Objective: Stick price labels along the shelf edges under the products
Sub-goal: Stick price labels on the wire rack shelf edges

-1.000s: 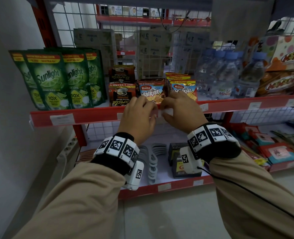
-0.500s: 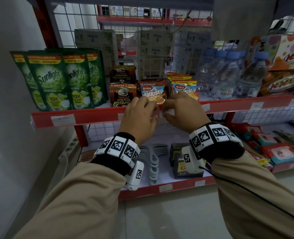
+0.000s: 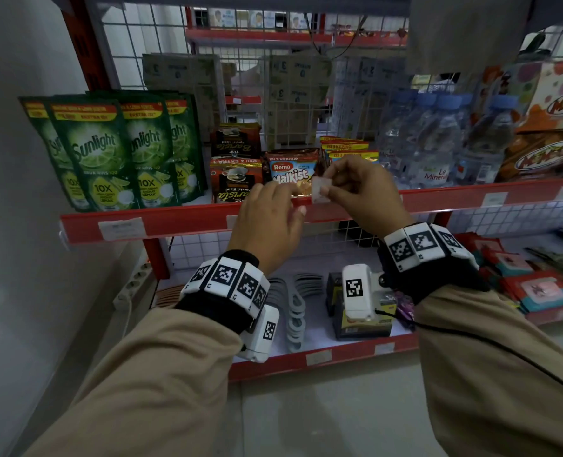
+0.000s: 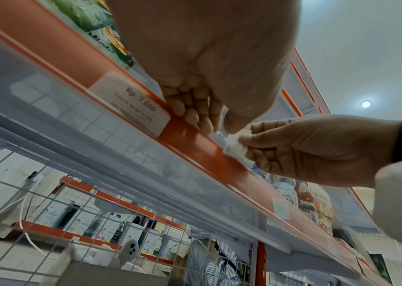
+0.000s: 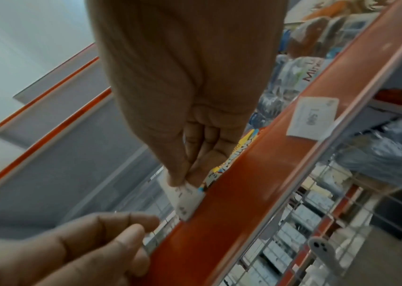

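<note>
My right hand [image 3: 325, 190] pinches a small white price label [image 3: 321, 191] between thumb and fingers, just above the red shelf edge [image 3: 181, 222] in front of the Malkist packs [image 3: 290, 173]. In the right wrist view the label [image 5: 185, 197] has its lower end at the top lip of the shelf edge [image 5: 244, 193]. My left hand [image 3: 273, 212] is just to the left. Its bent fingertips [image 4: 190, 110] rest on the red strip [image 4: 195, 143] and hold nothing. From the left wrist the label [image 4: 235, 149] looks crumpled in my right hand [image 4: 244, 143].
Stuck price labels [image 3: 121, 227] [image 3: 494, 198] sit on the same edge. Sunlight pouches [image 3: 102, 153], coffee sachets [image 3: 235, 179] and water bottles [image 3: 435, 143] fill the shelf. Grey hangers [image 3: 293, 301] and boxes [image 3: 365, 321] lie on the lower shelf. A wall stands at the left.
Both hands were together at the shelf edge with the label between them. My right hand has lifted the label slightly, and my left hand has let go and sits lower left.
</note>
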